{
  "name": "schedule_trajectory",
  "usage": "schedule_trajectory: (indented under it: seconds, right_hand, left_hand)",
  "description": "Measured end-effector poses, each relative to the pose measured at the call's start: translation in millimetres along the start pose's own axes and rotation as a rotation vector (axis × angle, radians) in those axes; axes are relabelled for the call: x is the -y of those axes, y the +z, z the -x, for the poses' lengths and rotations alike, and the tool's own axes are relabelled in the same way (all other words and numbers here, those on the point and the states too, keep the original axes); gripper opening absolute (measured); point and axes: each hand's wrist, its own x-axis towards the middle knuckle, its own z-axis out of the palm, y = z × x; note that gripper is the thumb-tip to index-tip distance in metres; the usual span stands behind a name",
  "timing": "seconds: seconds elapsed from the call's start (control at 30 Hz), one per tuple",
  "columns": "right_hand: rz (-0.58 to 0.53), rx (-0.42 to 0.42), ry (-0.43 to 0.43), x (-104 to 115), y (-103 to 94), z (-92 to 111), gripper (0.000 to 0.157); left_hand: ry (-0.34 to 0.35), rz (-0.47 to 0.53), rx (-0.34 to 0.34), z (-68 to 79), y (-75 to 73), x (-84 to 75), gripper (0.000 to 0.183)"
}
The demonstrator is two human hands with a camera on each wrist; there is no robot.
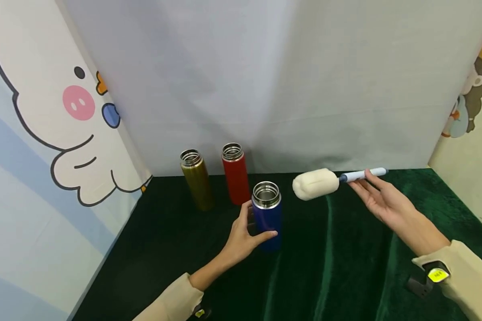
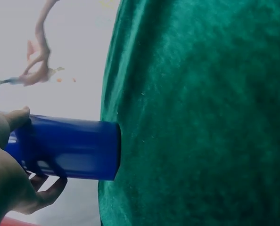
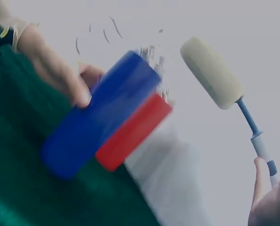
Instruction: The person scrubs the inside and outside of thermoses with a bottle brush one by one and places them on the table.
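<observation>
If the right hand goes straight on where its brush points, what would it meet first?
In the head view, likely the blue bottle; the brush may pass above it, depth being unclear.

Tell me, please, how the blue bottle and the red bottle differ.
The left hand grips the blue bottle, while no hand touches the red bottle. The blue bottle is nearer the head camera; the red bottle stands farther back. Both are open-topped, with silvery necks.

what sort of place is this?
Probably a staged recording corner, judging by the plain pale-grey backdrop, white-and-blue cartoon-printed side wall and dark-green velvety cloth spread out below.
</observation>
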Motion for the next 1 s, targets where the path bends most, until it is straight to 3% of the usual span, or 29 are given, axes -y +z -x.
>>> schedule_trajectory:
  seconds: [0.13,0.3,0.5,0.63,0.83,1.0]
  right_hand:
    - [0.272,0.115,-0.12,-14,43.1,-4,0.052]
    - [0.642,0.203,-0.413,-35,84.0,-1,0.049]
    - [0.813,0.283,-0.786,-64,119.1,-2,0.051]
    - [0.945,0.409,-0.989,-83,142.8,-6,0.049]
    - [1.301,0.599,-1.176,-110,158.7,-14,0.058]
    - [1.471,0.588,-1.222,-123,158.6,-20,0.057]
  left_hand:
    - [0.029,-0.025,0.035,-4.5,-0.4,2.2,0.088]
    - [0.037,-0.038,0.103,-9.0,-4.9,4.5,0.081]
    - [0.035,-0.045,0.126,-7.8,-8.9,3.1,0.073]
    - [0.034,-0.035,0.142,-10.8,-11.1,1.3,0.075]
    - [0.031,-0.044,0.132,-10.2,-11.4,1.3,0.073]
    - [0.015,-0.05,0.132,-8.4,-10.3,4.2,0.073]
